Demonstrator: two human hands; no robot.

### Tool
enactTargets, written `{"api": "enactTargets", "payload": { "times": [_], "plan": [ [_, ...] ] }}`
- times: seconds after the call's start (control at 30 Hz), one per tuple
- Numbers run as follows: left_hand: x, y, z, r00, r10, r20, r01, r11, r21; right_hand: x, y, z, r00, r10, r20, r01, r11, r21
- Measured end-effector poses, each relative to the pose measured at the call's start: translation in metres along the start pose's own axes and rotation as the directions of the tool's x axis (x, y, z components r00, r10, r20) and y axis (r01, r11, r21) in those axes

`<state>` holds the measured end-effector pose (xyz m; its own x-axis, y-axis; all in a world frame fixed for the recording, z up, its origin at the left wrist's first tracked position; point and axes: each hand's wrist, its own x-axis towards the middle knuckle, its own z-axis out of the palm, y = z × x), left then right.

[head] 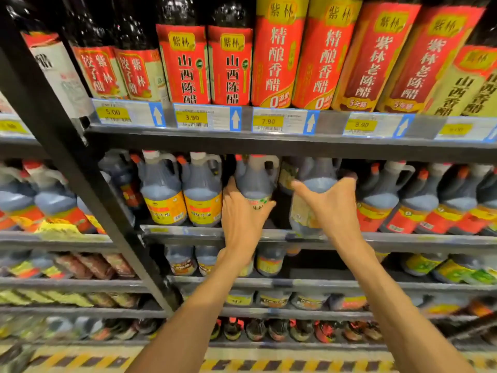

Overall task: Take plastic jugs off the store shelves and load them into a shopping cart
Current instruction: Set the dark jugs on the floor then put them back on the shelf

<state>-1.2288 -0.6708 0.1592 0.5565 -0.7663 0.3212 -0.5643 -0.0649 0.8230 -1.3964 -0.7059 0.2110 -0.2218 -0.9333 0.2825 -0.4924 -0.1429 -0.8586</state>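
Note:
Two plastic jugs of dark liquid stand on the second shelf (403, 239). My left hand (240, 216) is wrapped around the lower body of the left jug (254, 181), which has a pale handle and a white-green label. My right hand (329, 204) grips the right jug (312, 189) from the front, thumb on its left side and fingers over its shoulder; this jug leans forward past the shelf edge. No shopping cart is in view.
Yellow-labelled jugs (183, 195) stand left of my hands and red-labelled jugs (398, 203) to the right. Tall red-labelled vinegar bottles (277, 57) fill the shelf above, over price tags. A black upright post (80, 170) slants at left. Lower shelves hold smaller bottles.

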Motion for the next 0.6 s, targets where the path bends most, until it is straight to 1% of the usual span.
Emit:
{"api": "enactTargets", "payload": {
  "times": [0.13, 0.23, 0.33, 0.4, 0.47, 0.57, 0.6],
  "plan": [
    [-0.008, -0.014, 0.003, 0.999, 0.036, 0.032, -0.035, 0.999, -0.031, 0.002, 0.007, 0.026, 0.999, 0.003, -0.034, -0.001, 0.998, 0.066],
    [-0.008, -0.024, 0.001, 0.997, 0.044, 0.062, -0.045, 0.999, 0.004, -0.005, 0.012, 0.039, 0.997, -0.013, -0.070, 0.020, 0.994, 0.106],
    [-0.005, -0.028, -0.001, 0.995, 0.064, 0.082, -0.066, 0.997, 0.030, -0.011, 0.022, 0.044, 1.000, -0.019, -0.021, 0.022, 0.992, 0.124],
    [-0.005, -0.028, -0.002, 0.994, 0.061, 0.087, -0.063, 0.998, 0.021, -0.012, 0.028, 0.043, 0.999, -0.055, 0.003, 0.054, 0.992, 0.114],
    [-0.006, -0.029, -0.002, 0.994, 0.053, 0.097, -0.055, 0.998, 0.013, -0.015, 0.035, 0.035, 0.991, -0.102, 0.087, 0.093, 0.991, 0.096],
    [-0.005, -0.030, -0.002, 0.994, 0.059, 0.097, -0.060, 0.998, 0.007, -0.018, 0.052, 0.018, 0.953, -0.118, 0.281, 0.080, 0.986, 0.146],
    [-0.004, -0.031, -0.003, 0.993, 0.063, 0.096, -0.064, 0.998, 0.005, -0.019, 0.058, 0.014, 0.943, -0.128, 0.309, 0.089, 0.987, 0.135]
  ]
}}
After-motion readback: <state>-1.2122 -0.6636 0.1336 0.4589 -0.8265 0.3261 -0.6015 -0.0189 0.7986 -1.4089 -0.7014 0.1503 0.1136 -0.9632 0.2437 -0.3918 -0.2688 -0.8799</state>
